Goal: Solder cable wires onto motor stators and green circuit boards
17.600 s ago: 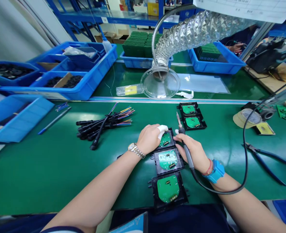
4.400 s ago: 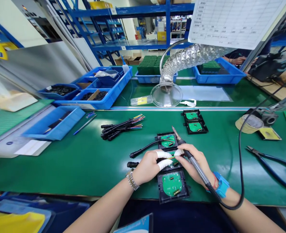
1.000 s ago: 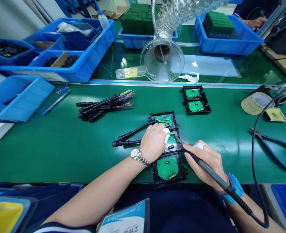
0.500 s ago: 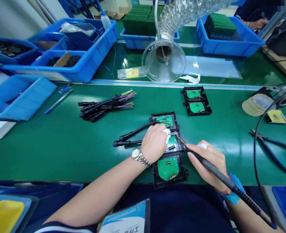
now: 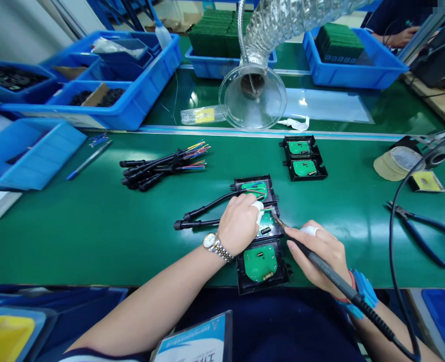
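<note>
Circuit boards [image 5: 260,263], green: five, each seated in a black housing [image 5: 244,285]. Three housings stand in a column near the front of the bench [image 5: 94,236]; two more sit as a pair farther back, to the right.

Cables, black, loose: two. The farther cable [image 5: 209,205] ends in bare-tipped strands over the column's far board; the nearer cable [image 5: 197,224] runs under the left hand [image 5: 239,223], its coloured wires [image 5: 268,208] emerging over the middle board. Cables, bundled [image 5: 164,168]: one bundle, strands not countable from here.

Hands: two. Left fingers, white-sheathed, are closed on the coloured wires; right hand [image 5: 320,256] has its fingers wrapped round one soldering iron [image 5: 330,271], tip at the middle board.

Containers, blue. One divided bin [image 5: 158,75], left: small black parts [image 5: 111,96] either side of a cardboard strip [image 5: 97,94], and a clear plastic bag [image 5: 118,48] in a smaller inner tray. One bin [image 5: 14,93] at far left: black parts, heaped. One tray [image 5: 52,151] nearer: a dark item, mostly hidden. One tray, back centre [image 5: 214,68]: green panels [image 5: 214,32] in packed rows. One tray, back right [image 5: 358,75]: one stack of green panels.

Sundries: one pair of pliers [image 5: 404,213], one pen [image 5: 88,161], one extraction funnel [image 5: 252,108].
</note>
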The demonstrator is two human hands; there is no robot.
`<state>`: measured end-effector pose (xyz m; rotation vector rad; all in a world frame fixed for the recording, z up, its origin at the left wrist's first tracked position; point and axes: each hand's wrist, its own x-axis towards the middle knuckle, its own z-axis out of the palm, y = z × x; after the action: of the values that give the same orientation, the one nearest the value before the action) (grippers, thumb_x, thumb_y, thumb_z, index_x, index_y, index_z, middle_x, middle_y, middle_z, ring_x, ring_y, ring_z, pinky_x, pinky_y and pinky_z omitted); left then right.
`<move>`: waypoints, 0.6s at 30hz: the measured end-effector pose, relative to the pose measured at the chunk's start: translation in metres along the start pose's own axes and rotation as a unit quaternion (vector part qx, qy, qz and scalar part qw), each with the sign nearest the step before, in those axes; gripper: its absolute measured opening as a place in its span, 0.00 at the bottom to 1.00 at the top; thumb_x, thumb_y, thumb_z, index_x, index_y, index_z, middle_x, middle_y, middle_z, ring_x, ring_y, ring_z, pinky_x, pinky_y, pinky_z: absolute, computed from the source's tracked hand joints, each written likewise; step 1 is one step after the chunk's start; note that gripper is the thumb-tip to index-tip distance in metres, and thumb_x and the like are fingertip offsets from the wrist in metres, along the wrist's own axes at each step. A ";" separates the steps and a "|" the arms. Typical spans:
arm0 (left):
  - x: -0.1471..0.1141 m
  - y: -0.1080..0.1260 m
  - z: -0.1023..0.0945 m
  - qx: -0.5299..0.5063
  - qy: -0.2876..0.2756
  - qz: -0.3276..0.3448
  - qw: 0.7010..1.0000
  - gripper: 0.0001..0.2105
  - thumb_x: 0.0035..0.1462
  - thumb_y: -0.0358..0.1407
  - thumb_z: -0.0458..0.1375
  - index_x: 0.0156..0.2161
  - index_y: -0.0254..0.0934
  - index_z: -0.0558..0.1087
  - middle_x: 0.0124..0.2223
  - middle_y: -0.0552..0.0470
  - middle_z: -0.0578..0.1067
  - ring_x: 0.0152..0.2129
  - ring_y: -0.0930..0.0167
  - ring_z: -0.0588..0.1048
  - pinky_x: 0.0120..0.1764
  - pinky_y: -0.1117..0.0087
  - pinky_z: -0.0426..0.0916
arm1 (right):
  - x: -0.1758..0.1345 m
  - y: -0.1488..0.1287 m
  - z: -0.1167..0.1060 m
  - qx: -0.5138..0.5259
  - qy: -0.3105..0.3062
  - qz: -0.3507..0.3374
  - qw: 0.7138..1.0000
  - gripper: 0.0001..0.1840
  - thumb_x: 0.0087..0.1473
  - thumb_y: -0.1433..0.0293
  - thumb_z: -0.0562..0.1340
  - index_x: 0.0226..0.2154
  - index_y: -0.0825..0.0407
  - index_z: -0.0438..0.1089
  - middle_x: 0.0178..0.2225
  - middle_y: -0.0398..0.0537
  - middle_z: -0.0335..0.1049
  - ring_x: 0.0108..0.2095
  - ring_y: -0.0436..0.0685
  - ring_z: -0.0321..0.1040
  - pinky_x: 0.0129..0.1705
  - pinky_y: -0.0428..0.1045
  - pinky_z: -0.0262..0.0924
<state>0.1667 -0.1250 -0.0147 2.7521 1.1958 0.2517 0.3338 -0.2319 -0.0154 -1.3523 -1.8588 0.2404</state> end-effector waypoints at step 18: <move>0.000 0.000 -0.001 -0.005 0.002 0.000 1.000 0.09 0.56 0.30 0.50 0.35 0.33 0.73 0.34 0.46 0.70 0.33 0.64 0.66 0.37 0.64 0.62 | -0.003 0.006 0.006 -0.023 0.043 0.010 0.999 0.19 0.51 0.77 0.58 0.47 0.49 0.64 0.40 0.46 0.72 0.41 0.53 0.70 0.46 0.50 0.66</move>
<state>0.1664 -0.1254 -0.0140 2.7432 1.1932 0.2638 0.3345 -0.2301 -0.0244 -1.3919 -1.7904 0.1472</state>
